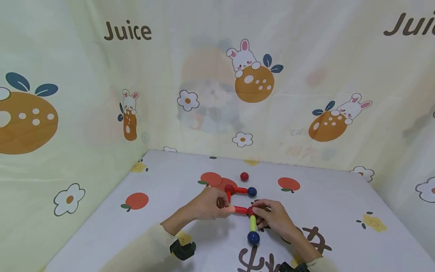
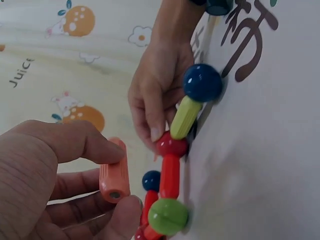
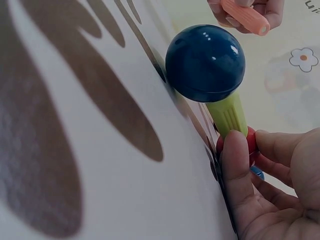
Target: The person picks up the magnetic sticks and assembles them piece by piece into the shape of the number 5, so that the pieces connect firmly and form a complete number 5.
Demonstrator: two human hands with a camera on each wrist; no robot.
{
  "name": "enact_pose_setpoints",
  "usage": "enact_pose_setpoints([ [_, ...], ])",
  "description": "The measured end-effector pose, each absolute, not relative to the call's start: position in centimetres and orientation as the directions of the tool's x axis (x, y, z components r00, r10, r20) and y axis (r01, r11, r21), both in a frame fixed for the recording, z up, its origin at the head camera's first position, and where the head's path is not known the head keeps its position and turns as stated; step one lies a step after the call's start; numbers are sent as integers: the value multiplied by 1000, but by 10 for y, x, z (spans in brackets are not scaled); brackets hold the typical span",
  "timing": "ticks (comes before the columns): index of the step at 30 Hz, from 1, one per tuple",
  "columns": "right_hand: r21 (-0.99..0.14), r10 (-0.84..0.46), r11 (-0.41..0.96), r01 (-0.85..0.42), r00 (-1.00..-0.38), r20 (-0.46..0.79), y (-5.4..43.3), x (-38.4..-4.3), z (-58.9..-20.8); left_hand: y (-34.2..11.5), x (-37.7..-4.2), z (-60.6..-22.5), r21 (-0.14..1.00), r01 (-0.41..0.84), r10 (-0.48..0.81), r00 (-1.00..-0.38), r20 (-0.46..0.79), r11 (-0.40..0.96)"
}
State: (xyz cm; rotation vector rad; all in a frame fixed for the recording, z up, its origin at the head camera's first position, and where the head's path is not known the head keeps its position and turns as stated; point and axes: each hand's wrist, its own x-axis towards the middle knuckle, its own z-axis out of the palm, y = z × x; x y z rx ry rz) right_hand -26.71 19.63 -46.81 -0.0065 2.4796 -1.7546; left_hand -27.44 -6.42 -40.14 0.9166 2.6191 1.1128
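Note:
My left hand (image 1: 211, 204) pinches a salmon-pink magnetic rod (image 2: 114, 172) between thumb and fingers, its metal-tipped end showing. The rod hangs beside a joined chain of balls and rods on the table. With thumb and fingertips, my right hand (image 1: 276, 218) grips a red ball (image 2: 171, 144) in that chain. From this ball a yellow-green rod (image 1: 253, 223) runs to a navy ball (image 1: 253, 238), and a red rod (image 1: 241, 210) runs to a green ball (image 2: 168, 216). In the head view, my left fingers mostly hide the green ball.
Beyond my left hand, the chain continues to another red ball (image 1: 229, 189), a red rod (image 1: 241, 190) and a second navy ball (image 1: 252, 192). A loose red ball (image 1: 244, 176) lies farther back. The printed tablecloth (image 1: 326, 196) meets a hanging curtain (image 1: 163, 113) behind.

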Motion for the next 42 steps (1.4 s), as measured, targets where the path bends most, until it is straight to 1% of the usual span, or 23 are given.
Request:
enact_pose_setpoints([
  [6, -939, -69, 340, 43, -995, -71, 197, -267, -468, -55, -269, -406, 726, 472, 633, -772, 65, 501],
  [18, -946, -90, 322, 34, -994, -67, 198, -267, -469, -42, -261, -418, 645, 512, 675, -738, -8, 568],
  [26, -948, -102, 317, 37, -992, -73, 199, -268, -469, -34, -256, -422, 660, 531, 714, -700, -12, 532],
  [29, -947, -97, 318, 40, -992, -75, 198, -268, -469, -33, -256, -425, 648, 552, 729, -685, -5, 524],
  [35, -947, -101, 320, 36, -992, -72, 198, -267, -468, -32, -257, -430, 660, 548, 740, -672, -17, 513],
  [42, -946, -106, 322, 30, -992, -67, 199, -266, -466, -33, -257, -435, 683, 512, 731, -681, -48, 521],
])
